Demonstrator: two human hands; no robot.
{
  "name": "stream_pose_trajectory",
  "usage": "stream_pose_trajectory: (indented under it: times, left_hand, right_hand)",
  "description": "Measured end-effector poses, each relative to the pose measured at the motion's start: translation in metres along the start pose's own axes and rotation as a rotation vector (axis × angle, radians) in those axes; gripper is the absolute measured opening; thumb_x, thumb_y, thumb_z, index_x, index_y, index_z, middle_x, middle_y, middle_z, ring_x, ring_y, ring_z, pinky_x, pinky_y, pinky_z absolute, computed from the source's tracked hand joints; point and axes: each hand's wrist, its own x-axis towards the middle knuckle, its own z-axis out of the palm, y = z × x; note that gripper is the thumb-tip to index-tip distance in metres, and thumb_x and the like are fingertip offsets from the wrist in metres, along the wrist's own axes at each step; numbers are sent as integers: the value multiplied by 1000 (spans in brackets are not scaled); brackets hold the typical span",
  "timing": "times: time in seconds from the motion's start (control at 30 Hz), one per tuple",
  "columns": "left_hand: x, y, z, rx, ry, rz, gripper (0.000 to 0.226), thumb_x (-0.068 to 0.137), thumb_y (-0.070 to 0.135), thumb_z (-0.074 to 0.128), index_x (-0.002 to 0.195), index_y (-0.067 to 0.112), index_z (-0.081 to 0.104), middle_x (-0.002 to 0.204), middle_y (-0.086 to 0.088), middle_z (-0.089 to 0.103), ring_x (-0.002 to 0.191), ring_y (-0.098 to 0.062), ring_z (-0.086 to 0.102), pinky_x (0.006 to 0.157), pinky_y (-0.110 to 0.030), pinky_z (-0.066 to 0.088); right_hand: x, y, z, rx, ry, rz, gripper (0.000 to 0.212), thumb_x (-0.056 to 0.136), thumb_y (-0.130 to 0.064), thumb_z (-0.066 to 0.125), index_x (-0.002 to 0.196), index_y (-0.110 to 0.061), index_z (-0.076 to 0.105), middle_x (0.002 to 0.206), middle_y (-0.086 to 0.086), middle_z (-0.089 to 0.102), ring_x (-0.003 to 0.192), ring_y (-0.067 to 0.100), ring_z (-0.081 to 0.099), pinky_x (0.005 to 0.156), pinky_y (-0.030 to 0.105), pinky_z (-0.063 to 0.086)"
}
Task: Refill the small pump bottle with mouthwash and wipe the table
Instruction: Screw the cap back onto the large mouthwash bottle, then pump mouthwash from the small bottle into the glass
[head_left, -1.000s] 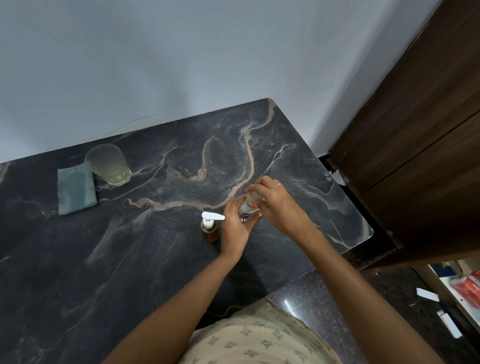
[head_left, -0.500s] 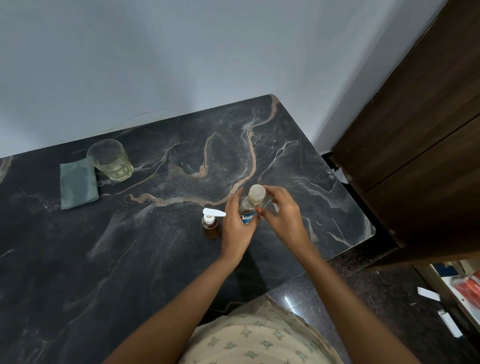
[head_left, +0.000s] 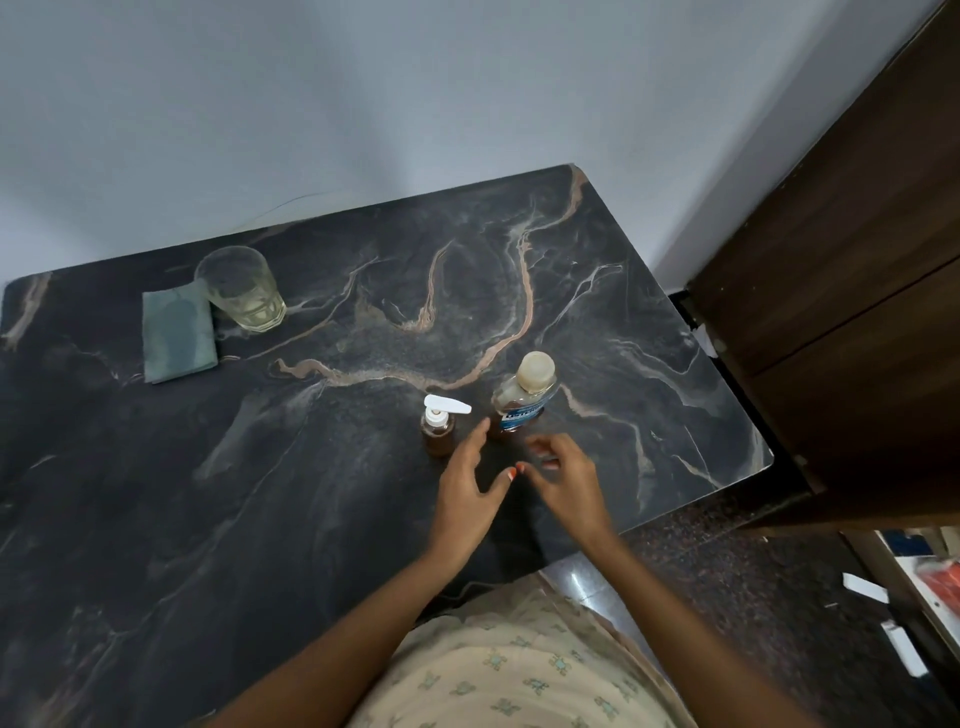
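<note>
- Both of my hands are free: the left hand (head_left: 470, 491) is spread with fingers apart, the right hand (head_left: 563, 480) loosely curled, and neither grasps anything.
- The mouthwash bottle (head_left: 524, 397) stands upright with its cap on, just beyond my fingertips, apart from them.
- The small pump bottle (head_left: 439, 428) stands just beside it, on its left, pump head in place, brownish liquid inside.
- I judge the refill looks finished, so the wiping is the step in hand.
- To do it well, I would reach across for the folded cloth (head_left: 179, 335), well away at the far left, lifting it without knocking the glass (head_left: 241, 291) that touches or nearly touches its right edge.
- I would move both bottles aside before wiping, or work round them with slow strokes.
- The table (head_left: 208, 519) is dark marble with pale and tan veins; spills are hard to spot on it.
- A plain pale wall stands behind, a dark wooden cabinet (head_left: 857, 286) at the right.
</note>
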Motion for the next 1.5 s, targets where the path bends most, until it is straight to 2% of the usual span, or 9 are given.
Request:
stream_pose_trajectory:
  times: [0.23,0.47,0.6,0.77,0.87,1.07,1.3,1.43,1.5]
  left_hand:
    - [-28,-30,-49,14,53,-21,62,76,3,70,125,29,42,130,5,51,121,-7,49,102,-14,35]
    - [-36,-43,-107,-41,258,-89,57,80,9,67,127,30,43,132,6,51,123,-2,46,104,-22,34]
    - [-28,-48,-138,-89,386,-98,52,82,10,66,123,32,44,126,13,52,121,0,47,102,-21,35]
    - [-5,-54,-180,-146,479,-99,47,84,10,62,125,27,46,121,12,55,117,3,49,98,-10,36]
    - [17,-55,-206,-157,494,-98,50,84,10,62,131,18,45,126,7,54,118,-1,49,98,-12,37]
    - [78,-52,-244,-153,502,-75,60,81,11,66,135,16,40,136,3,46,126,-6,42,104,-17,32]
    - [149,-46,-275,-169,408,-97,81,77,8,70,142,14,22,147,0,30,127,-1,29,104,-17,24]
    - [178,-46,-289,-211,318,-92,82,74,3,72,139,19,25,129,17,40,114,11,41,91,-5,37]
    - [187,-48,-294,-205,284,-100,85,72,1,73,139,20,25,129,14,42,114,7,44,92,-7,39]
  right_hand:
    - [-5,-6,41,-34,-255,-38,28,79,-9,68,106,-12,61,106,6,65,94,9,58,87,24,49]
    - [2,-39,93,-24,-419,-142,38,79,-14,68,115,-15,58,112,3,64,101,8,58,89,17,43]
    - [14,-66,126,-53,-490,-207,47,82,-20,65,127,-19,48,129,2,52,119,14,47,102,30,39]
    - [41,-102,168,-33,-461,-213,60,82,-22,65,135,-17,37,140,2,41,131,16,33,109,29,25]
    - [64,-123,188,24,-401,-166,66,80,-20,68,136,-16,33,142,3,38,132,16,30,108,25,21]
    - [120,-156,219,153,-285,-96,82,73,-12,75,139,-11,26,139,9,39,130,22,34,111,39,29]
    - [184,-174,240,164,-267,-90,92,71,-11,77,141,-9,18,148,11,27,136,23,26,113,40,26]
    - [207,-182,252,174,-303,-112,92,70,-11,77,141,-10,19,145,12,32,131,26,36,108,45,33]
    - [214,-186,257,226,-311,-142,84,73,-10,74,139,-9,23,140,12,38,127,25,41,105,46,38]
